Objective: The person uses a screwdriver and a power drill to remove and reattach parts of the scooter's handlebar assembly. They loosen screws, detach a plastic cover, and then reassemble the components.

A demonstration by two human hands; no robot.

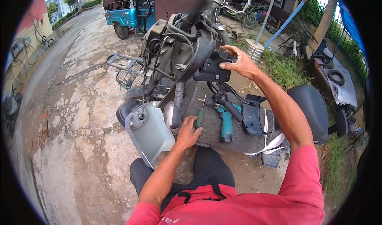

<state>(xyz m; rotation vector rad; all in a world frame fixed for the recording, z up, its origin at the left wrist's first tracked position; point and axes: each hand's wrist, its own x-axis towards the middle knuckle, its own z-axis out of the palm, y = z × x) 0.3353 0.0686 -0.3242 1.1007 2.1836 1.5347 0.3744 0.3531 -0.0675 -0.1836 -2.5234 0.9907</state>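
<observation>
My right hand [242,64] grips a black plastic housing [209,70] beside the dark front fairing of a partly opened scooter [187,46]. My left hand [188,132] has its fingers around the green handle of a screwdriver [199,119], which rests on the scooter's grey mat floorboard [191,139]. To its right lie a teal cordless drill [226,127] and a loose black handlebar assembly [229,106], with a black panel [253,122] and white straps beside them. A pale plastic panel [155,129] sits left of my left hand. The scooter's black seat [308,109] is at the right.
A teal cargo tricycle [123,18] stands behind on the cracked concrete lane [63,101], near a wire basket [127,74]. A white bucket [254,50] with poles stands on the weedy verge. A tyre [336,77] lies on a bench at the right.
</observation>
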